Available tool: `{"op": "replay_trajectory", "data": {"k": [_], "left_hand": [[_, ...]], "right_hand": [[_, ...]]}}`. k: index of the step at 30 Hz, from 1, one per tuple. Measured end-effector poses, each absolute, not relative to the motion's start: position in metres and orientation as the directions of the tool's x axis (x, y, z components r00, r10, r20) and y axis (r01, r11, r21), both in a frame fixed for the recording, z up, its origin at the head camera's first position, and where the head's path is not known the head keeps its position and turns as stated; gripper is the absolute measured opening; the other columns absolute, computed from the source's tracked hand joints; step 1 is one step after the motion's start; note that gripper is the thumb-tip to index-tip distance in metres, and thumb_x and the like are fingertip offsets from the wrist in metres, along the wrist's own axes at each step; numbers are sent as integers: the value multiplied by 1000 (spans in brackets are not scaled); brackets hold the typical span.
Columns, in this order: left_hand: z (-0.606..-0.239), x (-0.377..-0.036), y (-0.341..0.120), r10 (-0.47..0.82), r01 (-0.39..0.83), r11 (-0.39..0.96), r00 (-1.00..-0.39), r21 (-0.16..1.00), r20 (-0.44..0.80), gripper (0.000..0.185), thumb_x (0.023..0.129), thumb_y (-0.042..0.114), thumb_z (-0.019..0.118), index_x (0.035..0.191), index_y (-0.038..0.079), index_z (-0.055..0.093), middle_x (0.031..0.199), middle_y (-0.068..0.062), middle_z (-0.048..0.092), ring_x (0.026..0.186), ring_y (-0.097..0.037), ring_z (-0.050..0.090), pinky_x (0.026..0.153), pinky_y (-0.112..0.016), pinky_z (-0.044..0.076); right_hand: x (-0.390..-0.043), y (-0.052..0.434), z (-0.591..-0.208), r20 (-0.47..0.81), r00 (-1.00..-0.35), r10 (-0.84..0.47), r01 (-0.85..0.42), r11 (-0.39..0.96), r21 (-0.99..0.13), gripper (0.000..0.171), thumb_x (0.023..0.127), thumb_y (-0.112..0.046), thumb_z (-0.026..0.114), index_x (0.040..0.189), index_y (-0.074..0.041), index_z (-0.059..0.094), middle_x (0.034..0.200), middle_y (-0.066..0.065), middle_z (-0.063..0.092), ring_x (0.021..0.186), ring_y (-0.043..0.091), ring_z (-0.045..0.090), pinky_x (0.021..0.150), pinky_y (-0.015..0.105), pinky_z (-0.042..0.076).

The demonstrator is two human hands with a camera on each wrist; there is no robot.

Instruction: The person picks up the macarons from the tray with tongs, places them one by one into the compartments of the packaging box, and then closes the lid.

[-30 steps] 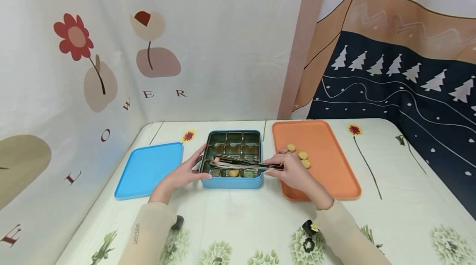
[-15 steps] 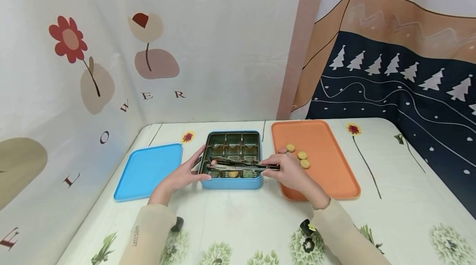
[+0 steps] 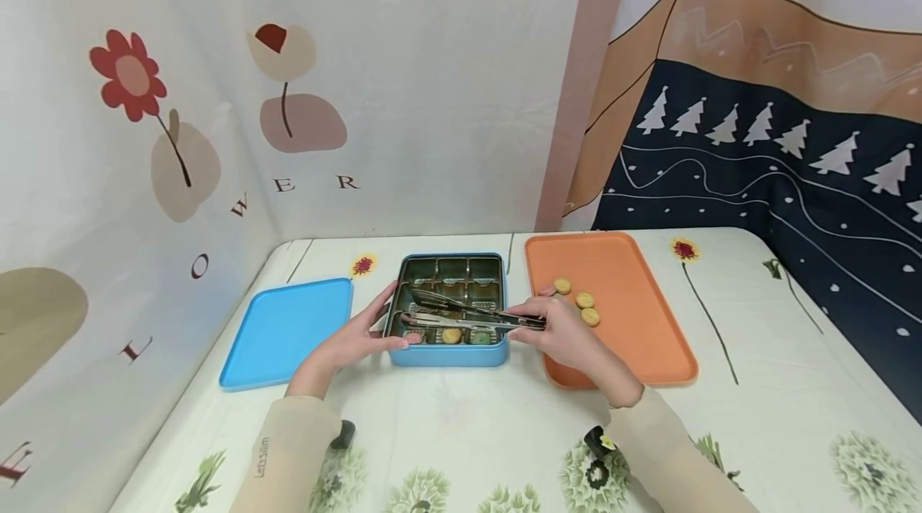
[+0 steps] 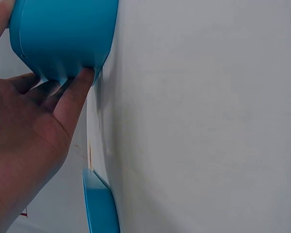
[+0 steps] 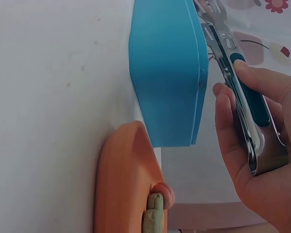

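Observation:
My right hand [image 3: 565,333] grips a pair of metal tongs [image 5: 252,104] with teal grip inlays. Their arms are spread apart over the blue box [image 3: 450,356], with nothing held between the tips. A dark divided insert fills the box. Its front row holds a pink macaron [image 3: 414,338], a yellow macaron [image 3: 451,335] and a green macaron [image 3: 480,338], one per compartment. My left hand [image 3: 353,339] holds the box at its left side, thumb at the front corner and fingers along the wall. In the left wrist view the fingertips press against the blue side.
An orange tray [image 3: 651,337] lies right of the box, under my right forearm. Several yellow macarons [image 3: 585,301] and a pink macaron [image 3: 547,290] sit on it. The flat blue lid [image 3: 284,333] lies to the left, beyond my left wrist. A printed curtain stands behind the table.
The tongs have spread and let go of the pink macaron, which now lies in the front-left compartment. My left hand keeps its place on the box.

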State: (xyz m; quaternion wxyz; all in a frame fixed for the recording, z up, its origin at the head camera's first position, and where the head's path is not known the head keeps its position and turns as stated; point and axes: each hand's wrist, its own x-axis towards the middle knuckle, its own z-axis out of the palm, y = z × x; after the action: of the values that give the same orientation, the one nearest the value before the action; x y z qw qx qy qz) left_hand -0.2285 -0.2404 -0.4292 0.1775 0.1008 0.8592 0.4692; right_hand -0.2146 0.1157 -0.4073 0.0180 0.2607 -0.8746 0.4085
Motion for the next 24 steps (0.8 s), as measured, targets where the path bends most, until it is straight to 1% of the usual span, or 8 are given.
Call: {"op": "replay_trajectory", "data": {"k": [4, 8, 12, 15, 18, 20, 22, 24], "left_hand": [[-429, -228, -241, 341, 13, 541, -917, 841, -205, 103, 91, 26, 74, 161, 34, -1, 169, -15, -2, 154, -44, 5, 118, -64, 26], [-430, -228, -242, 345, 17, 541, -916, 841, -203, 103, 91, 26, 74, 161, 33, -1, 169, -14, -4, 154, -45, 3, 119, -64, 26], [-431, -229, -242, 349, 23, 537, -916, 843, -196, 104, 90, 26, 75, 162, 31, -1, 169, -13, -5, 154, -46, 3, 119, -64, 25], [-431, -229, -242, 347, 18, 533, -917, 846, -199, 104, 90, 25, 75, 162, 29, -1, 169, -13, -6, 154, -46, 3, 119, -64, 26], [-431, -229, -242, 343, 16, 535, -918, 845, -200, 105, 90, 25, 75, 162, 28, -1, 169, -13, -6, 154, -46, 2, 119, -63, 26], [-431, -229, -242, 340, 13, 533, -919, 846, -200, 105, 90, 25, 76, 162, 28, 0, 169, -14, -5, 154, -45, 2, 118, -63, 26], [-431, -230, -241, 338, 13, 531, -920, 847, -198, 105, 89, 25, 76, 162, 29, 0, 169, -15, -4, 154, -45, 2, 119, -63, 26], [-431, -230, -241, 338, 13, 529, -920, 848, -197, 106, 89, 25, 76, 162, 30, -1, 169, -16, -3, 154, -45, 2, 118, -63, 26]], "right_hand": [[-214, 117, -406, 269, -864, -425, -481, 539, -691, 31, 84, -16, 80, 114, -10, 76, 95, -1, 75, 88, 12, 49, 75, 25, 44], [-213, 119, -405, 276, -870, -408, -476, 551, -686, 30, 84, -17, 80, 114, -12, 77, 97, -2, 75, 91, 13, 52, 77, 28, 46], [-211, 122, -404, 252, -887, -387, -441, 544, -714, 31, 84, -16, 80, 114, -11, 77, 99, 1, 72, 88, 14, 53, 69, 24, 48], [-211, 125, -403, 252, -894, -371, -427, 532, -731, 30, 83, -15, 80, 113, -10, 77, 97, 2, 69, 83, 14, 51, 62, 21, 46], [-212, 128, -403, 264, -894, -361, -430, 532, -729, 30, 83, -15, 80, 112, -8, 77, 98, 4, 68, 83, 17, 51, 62, 22, 47], [-211, 131, -402, 268, -896, -354, -430, 538, -725, 30, 83, -15, 80, 113, -8, 77, 105, 8, 70, 90, 21, 58, 68, 26, 52], [-211, 133, -401, 271, -898, -347, -428, 541, -724, 30, 84, -14, 79, 113, -7, 76, 114, 13, 72, 104, 30, 64, 82, 36, 57], [-211, 136, -400, 270, -900, -342, -424, 544, -724, 31, 84, -14, 79, 114, -8, 76, 121, 15, 71, 116, 34, 64, 92, 44, 56]]}}
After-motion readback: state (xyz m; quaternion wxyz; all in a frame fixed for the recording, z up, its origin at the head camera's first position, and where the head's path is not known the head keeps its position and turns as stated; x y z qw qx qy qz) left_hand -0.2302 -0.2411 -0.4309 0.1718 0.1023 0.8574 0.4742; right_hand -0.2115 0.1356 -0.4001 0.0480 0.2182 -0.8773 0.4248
